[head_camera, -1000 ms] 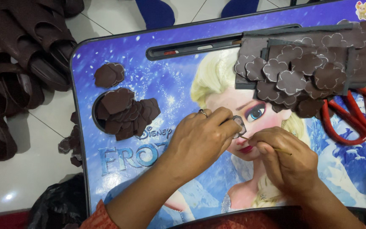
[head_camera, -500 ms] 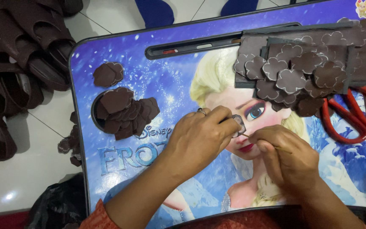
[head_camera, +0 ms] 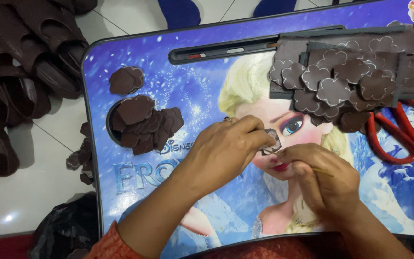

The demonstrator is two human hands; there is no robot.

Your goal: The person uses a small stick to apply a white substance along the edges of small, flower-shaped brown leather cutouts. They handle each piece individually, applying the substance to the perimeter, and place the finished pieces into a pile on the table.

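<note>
My left hand (head_camera: 226, 148) pinches a small brown flower-shaped cutout (head_camera: 270, 142) between thumb and fingers, over the middle of a blue printed lap table (head_camera: 207, 91). My right hand (head_camera: 324, 180) is closed just to the right of it, fingertips touching the cutout, and holds a thin stick or needle (head_camera: 323, 171) that pokes out to the right. A ring sits on a finger of the left hand.
A heap of brown flower cutouts and foam strips (head_camera: 346, 81) lies at the table's top right, red-handled scissors (head_camera: 398, 132) beside it. More cutouts (head_camera: 144, 122) fill a round recess on the left. Dark sandals (head_camera: 20, 72) are stacked on the floor at left.
The thin stick shows less beyond the right hand than a second ago. Both hands stay at the same spot with the cutout.
</note>
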